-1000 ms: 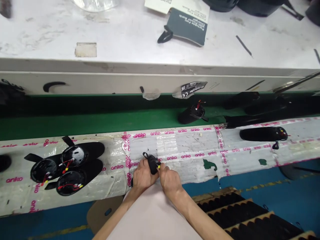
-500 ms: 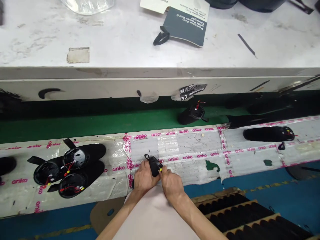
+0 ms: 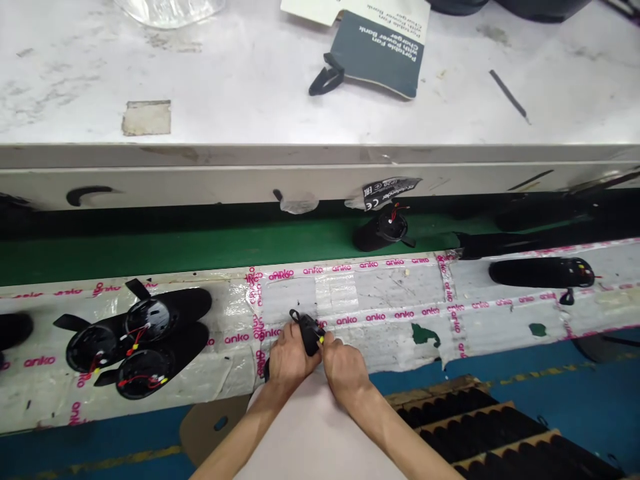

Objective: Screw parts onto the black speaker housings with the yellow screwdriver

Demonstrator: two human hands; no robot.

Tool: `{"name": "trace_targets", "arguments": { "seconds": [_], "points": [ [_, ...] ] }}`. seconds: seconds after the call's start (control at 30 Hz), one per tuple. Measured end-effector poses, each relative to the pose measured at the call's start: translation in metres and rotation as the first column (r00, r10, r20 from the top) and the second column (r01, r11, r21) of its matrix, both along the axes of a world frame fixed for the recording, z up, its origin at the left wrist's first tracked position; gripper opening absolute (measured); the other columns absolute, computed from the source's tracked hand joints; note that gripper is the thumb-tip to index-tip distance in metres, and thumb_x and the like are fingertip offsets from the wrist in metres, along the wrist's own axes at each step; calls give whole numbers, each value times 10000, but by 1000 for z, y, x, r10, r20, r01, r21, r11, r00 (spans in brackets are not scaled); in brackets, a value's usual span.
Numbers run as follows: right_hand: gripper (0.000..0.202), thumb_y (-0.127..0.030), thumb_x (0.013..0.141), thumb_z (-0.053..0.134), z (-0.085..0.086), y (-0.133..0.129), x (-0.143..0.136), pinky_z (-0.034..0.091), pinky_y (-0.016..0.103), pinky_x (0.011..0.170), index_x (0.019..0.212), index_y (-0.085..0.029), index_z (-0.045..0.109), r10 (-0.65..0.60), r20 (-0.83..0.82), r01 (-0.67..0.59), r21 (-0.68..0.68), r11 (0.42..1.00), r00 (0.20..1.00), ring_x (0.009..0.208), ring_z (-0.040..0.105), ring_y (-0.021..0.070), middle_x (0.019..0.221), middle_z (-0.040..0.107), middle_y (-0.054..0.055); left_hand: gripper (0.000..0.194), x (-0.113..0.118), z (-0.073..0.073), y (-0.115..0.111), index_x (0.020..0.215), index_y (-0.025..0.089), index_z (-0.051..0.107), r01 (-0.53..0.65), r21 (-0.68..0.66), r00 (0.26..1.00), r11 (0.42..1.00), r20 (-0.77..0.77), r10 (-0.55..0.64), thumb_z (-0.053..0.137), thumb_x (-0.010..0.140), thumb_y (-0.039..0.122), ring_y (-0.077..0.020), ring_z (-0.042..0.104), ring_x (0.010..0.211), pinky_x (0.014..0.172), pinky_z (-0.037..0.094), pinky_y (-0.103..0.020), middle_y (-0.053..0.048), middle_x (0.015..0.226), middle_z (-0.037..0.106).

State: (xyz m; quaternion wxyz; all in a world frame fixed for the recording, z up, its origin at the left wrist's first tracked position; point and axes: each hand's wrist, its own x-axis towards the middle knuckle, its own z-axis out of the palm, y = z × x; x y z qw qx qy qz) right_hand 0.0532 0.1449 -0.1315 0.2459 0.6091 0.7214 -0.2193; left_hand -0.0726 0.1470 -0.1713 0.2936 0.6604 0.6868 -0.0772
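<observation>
Close to my body, my left hand (image 3: 291, 355) is wrapped round a black part (image 3: 309, 333) with a strap loop at its top. My right hand (image 3: 345, 368) is closed in a pinch at the right side of this part, beside a small yellow connector (image 3: 321, 339). Whatever lies between the right fingertips is too small to make out. Left of my hands, several black cylinders with straps lie on the covered bench, among them one (image 3: 150, 319) with red wires at its open end.
Beyond the covered bench (image 3: 380, 293), one black cylinder (image 3: 381, 230) stands on a green strip. Another (image 3: 540, 273) lies at the right. A white table (image 3: 240, 87) holds a grey card (image 3: 377, 53). Rows of black tubes (image 3: 500, 427) lie in trays at the lower right.
The view has shifted slightly, so the white table sits a little lower in the picture. Both hands keep nearly the same place and hold.
</observation>
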Motion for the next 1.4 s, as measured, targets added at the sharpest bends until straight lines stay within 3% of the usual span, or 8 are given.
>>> {"name": "trace_targets", "arguments": {
  "seconds": [0.1,0.33,0.7,1.03,1.4],
  "points": [
    [257,-126,1012,395,0,4,0,523,280,623,1161,-105,604,-5,-15,5,0,1000,1000,772,734,223,858,713,148,523,0,2,0,1212,114,542,-7,9,1000,1000,-7,7,610,875,508,-245,657,949,796,536,-388,-118,1098,634],
    [235,-272,1063,446,-6,-4,8,583,309,668,1166,-139,610,-50,-10,49,-20,999,999,753,725,167,914,720,35,493,-2,1,-1,1170,142,571,-14,18,1000,1000,-14,15,654,853,511,-215,644,913,784,541,-380,-91,1087,637],
    [228,-262,1054,469,-2,-5,6,588,315,686,1179,-128,606,-108,-1,108,-29,994,994,775,727,173,932,718,53,468,1,4,-2,1159,144,574,-6,18,999,1000,-43,7,660,857,491,-214,640,924,795,546,-388,-90,1096,637],
    [223,-262,1063,359,-4,-5,13,511,268,631,1114,-178,558,-76,-94,77,7,997,993,801,746,218,932,720,99,507,-1,5,2,1149,131,564,-15,-7,1000,1000,-27,15,656,842,523,-218,640,923,777,533,-369,-102,1091,629],
    [225,-239,1056,365,-4,-5,7,537,295,631,1112,-164,570,-83,-71,82,-13,997,994,802,750,230,922,718,115,514,-1,5,0,1158,134,559,-8,1,1000,1000,-27,8,643,845,533,-230,644,939,778,530,-367,-109,1101,623]
  ]
}}
